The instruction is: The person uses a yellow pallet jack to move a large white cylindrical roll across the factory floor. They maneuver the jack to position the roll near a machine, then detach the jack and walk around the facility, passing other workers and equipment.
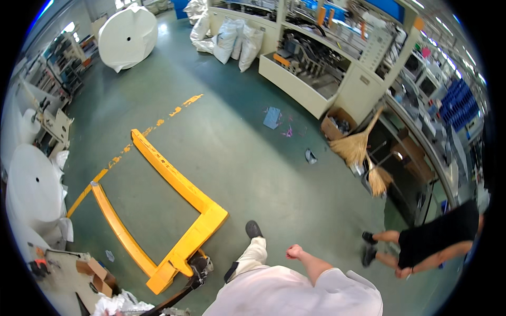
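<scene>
We stand on a wide green floor (pixel 237 152) that fills most of the view, marked by a broken yellow line (pixel 158 122) running off toward the upper left. On it, just left of us, lies a yellow pallet jack (pixel 174 210), its two long forks pointing up and left, joined at a cross-piece near our feet; its dark handle (pixel 176 300) slants down toward the lower edge. Large white paper rolls stand around the edges: one roll (pixel 128 38) at the top left, another roll (pixel 34 184) at the left rim. Along the upper right runs a cream machine (pixel 316 73) with shelving, and white sacks (pixel 232 39) lean against its far end. A straw broom (pixel 356 145) leans against the machine's near corner, beside an open cardboard box (pixel 337 125). Another person (pixel 432 237) in black bends over at the right, well apart from us. Small scraps lie on the floor, a blue sheet (pixel 272 117) among them.

Our right hand (pixel 294 252) is curled into a loose fist, holding nothing, raised in front of our pale shirt (pixel 295 292) and near our forward shoe (pixel 253 229). Our left hand is at most a sliver at the lower edge, so we cannot tell its state. The pallet jack sits just beside our forward leg, untouched by the right hand
</scene>
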### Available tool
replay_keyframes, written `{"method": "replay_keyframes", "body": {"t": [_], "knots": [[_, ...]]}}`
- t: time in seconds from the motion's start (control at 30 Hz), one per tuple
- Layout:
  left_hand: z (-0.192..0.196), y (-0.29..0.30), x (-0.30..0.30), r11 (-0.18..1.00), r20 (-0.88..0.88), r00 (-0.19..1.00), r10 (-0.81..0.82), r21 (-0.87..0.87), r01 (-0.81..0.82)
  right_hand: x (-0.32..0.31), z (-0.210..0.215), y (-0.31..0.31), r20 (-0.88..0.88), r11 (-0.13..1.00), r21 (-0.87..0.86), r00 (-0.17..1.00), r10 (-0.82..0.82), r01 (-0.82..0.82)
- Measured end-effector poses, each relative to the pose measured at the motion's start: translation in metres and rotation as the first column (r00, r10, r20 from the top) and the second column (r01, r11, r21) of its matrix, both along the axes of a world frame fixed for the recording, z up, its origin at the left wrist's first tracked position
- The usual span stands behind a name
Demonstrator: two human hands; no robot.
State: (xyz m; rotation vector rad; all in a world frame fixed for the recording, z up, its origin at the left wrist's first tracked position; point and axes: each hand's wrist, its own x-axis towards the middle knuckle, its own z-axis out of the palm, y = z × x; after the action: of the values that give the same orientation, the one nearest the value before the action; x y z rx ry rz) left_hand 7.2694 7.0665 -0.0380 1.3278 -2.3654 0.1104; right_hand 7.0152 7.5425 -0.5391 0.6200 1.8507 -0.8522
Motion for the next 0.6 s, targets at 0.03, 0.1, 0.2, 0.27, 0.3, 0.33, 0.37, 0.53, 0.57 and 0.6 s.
{"method": "replay_keyframes", "body": {"t": [0.03, 0.1, 0.2, 0.27, 0.3, 0.33, 0.37, 0.53, 0.57, 0.6], "knots": [[-0.005, -0.006, 0.008, 1.000, -0.007, 1.000, 0.027, -0.003, -0.027, -0.048, 0.009, -0.010, -0.032, 0.972, 0.059, 0.972, 0.232, -0.230], [-0.020, -0.027, 0.028, 0.998, -0.046, 0.997, 0.057, -0.029, -0.058, -0.124, 0.013, -0.024, -0.093, 0.920, 0.112, 0.918, 0.386, -0.376], [-0.044, -0.060, 0.057, 0.988, -0.114, 0.992, 0.052, -0.141, -0.068, -0.217, -0.003, -0.069, -0.241, 0.963, 0.074, 0.933, 0.268, -0.257], [-0.057, -0.064, 0.088, 0.958, -0.158, 0.987, 0.038, -0.277, -0.081, -0.267, 0.020, -0.128, -0.322, 0.989, -0.082, 0.943, 0.087, -0.119], [-0.059, -0.063, 0.101, 0.945, -0.152, 0.988, 0.030, -0.316, -0.077, -0.286, 0.035, -0.149, -0.342, 0.987, -0.154, 0.940, -0.010, -0.045], [-0.062, -0.064, 0.111, 0.936, -0.118, 0.993, 0.013, -0.347, -0.054, -0.305, 0.048, -0.168, -0.285, 0.969, -0.236, 0.958, -0.004, -0.066], [-0.058, -0.062, 0.110, 0.952, -0.077, 0.996, 0.041, -0.299, -0.063, -0.320, 0.055, -0.181, -0.302, 0.964, -0.215, 0.949, 0.088, -0.158], [0.006, -0.028, 0.029, 0.684, 0.396, 0.687, 0.609, 0.176, -0.708, -0.382, 0.061, -0.201, -0.273, 0.849, -0.085, 0.831, 0.484, -0.522], [-0.004, -0.043, 0.046, 0.919, 0.223, 0.895, 0.385, -0.008, -0.393, -0.394, 0.059, -0.197, -0.241, 0.824, -0.087, 0.814, 0.528, -0.560], [-0.025, -0.063, 0.086, 0.968, 0.122, 0.990, 0.065, -0.249, -0.033, -0.397, 0.053, -0.191, -0.211, 0.813, -0.064, 0.804, 0.556, -0.579]]}}
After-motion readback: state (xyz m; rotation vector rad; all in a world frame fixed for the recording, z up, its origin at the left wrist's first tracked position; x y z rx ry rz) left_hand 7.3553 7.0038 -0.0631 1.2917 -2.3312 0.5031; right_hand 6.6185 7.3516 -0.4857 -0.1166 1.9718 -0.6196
